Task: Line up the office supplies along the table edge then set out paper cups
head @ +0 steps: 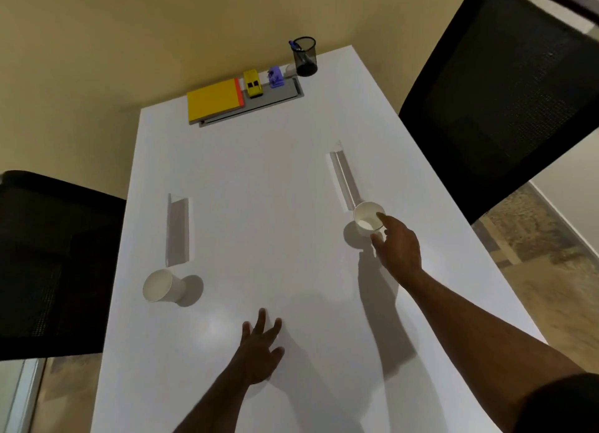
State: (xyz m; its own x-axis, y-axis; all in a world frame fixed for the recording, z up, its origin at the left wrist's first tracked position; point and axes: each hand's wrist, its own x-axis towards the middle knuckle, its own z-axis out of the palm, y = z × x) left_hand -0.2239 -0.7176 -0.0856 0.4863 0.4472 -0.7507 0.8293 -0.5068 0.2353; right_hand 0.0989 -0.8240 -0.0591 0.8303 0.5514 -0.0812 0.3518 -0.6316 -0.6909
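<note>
Right grip (397,244) pinches paper cup (368,219) rim, right of centre on bench (265,179). Left grip (259,351) flat, fingers spread, bottom centre. Second cup (162,285) upright, lower left. Supplies lined top edge.

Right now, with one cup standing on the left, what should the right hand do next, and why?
Probably let go and draw back: the right hand pinches the rim of the right paper cup, which seems to sit upright on the table, mirroring the left paper cup.

No text, label, brand or number could be read on any object or surface in view.
</note>
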